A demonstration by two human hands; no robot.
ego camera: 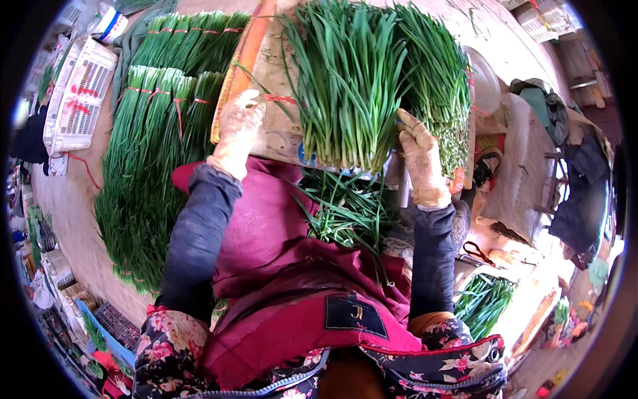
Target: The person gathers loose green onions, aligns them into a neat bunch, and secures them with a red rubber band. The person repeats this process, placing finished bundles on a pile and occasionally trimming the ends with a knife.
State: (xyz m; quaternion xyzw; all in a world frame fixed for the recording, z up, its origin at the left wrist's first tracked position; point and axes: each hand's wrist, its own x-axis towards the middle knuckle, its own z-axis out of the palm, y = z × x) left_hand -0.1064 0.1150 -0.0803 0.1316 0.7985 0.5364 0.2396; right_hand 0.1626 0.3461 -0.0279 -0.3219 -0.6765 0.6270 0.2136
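Note:
A large pile of loose green leafy stalks, likely garlic chives, lies on a wooden board before me, leaf tips pointing away. My right hand, in a soiled pale glove, touches the pile's right edge near the stalk ends; whether its fingers grip any stalks is hard to tell. Gloved too, my left hand is raised over the board's left side with fingers parted and nothing held. Between the hand and the pile lies a red tie. More stalks rest at the board's right.
Bundles of chives with red ties stand in rows at the left, beyond an orange-yellow edge strip. Loose leaves lie below the board by my maroon apron. A white crate is far left; a sack is at right.

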